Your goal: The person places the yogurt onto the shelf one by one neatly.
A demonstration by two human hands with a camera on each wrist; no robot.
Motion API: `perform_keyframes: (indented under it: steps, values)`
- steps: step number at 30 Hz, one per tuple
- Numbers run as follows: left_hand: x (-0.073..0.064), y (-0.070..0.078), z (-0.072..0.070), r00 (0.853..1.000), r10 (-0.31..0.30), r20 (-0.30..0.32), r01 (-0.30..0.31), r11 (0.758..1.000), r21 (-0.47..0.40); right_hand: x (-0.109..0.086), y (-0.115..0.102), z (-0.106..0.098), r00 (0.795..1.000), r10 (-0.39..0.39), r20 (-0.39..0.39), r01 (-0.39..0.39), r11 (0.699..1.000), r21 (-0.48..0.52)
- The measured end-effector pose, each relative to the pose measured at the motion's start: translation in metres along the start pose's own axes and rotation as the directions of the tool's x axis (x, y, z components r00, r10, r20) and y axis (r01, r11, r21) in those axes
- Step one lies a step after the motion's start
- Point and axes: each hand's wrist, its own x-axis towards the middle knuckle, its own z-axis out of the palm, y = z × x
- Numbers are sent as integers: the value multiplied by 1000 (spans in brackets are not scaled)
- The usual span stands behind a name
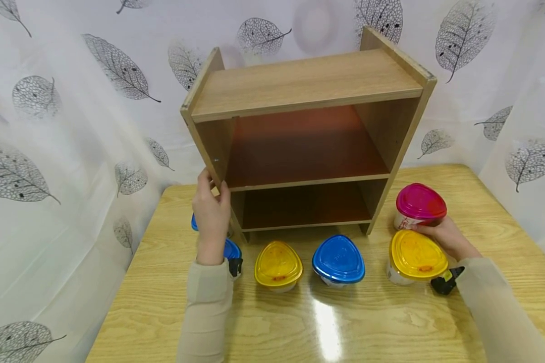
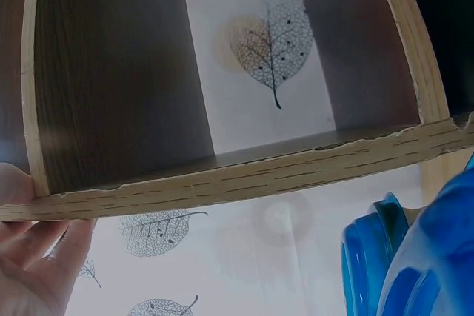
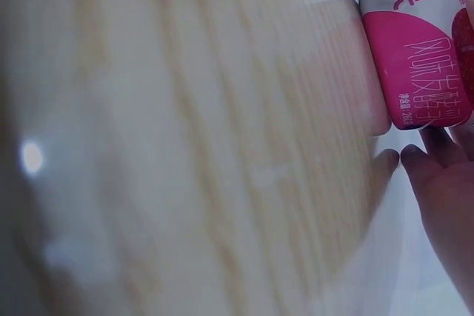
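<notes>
A small wooden shelf unit (image 1: 309, 83) with two compartments stands on the table. My left hand (image 1: 212, 217) grips the front edge of its left side panel, thumb on one face and fingers on the other, as the left wrist view also shows. To the right of the shelf, my right hand (image 1: 447, 237) holds a yogurt cup (image 1: 420, 201) with a pink lid. In the right wrist view the pink-and-white printed side of that cup (image 3: 415, 64) shows, with fingers (image 3: 437, 172) against it. Close in front of it is a yellow-lidded cup (image 1: 418, 254).
Before the shelf stand another yellow-lidded cup (image 1: 278, 264) and a blue-lidded cup (image 1: 339, 259). Blue-lidded cups (image 2: 370, 257) beside the shelf's left side are partly hidden by my left arm. A leaf-patterned white curtain (image 1: 72, 151) hangs behind the wooden table (image 1: 150, 302).
</notes>
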Motion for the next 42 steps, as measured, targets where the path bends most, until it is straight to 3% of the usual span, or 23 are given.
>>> perform_keyframes:
  steps: [14,28,31,42]
  values:
    - [0,2,0,1000,-16,10,16,1000,-7,1,-3,0,1000,27,-15,-28,998,-48]
    - [0,3,-1,999,-33,20,34,999,-24,2,-6,-1,997,-70,-14,69,998,-5]
    - [0,2,-1,999,-34,22,35,999,-26,2,-11,-1,995,-98,-16,99,995,19]
    - [0,-1,0,1000,-14,5,14,999,-34,3,-40,-2,988,-146,-49,145,989,-41]
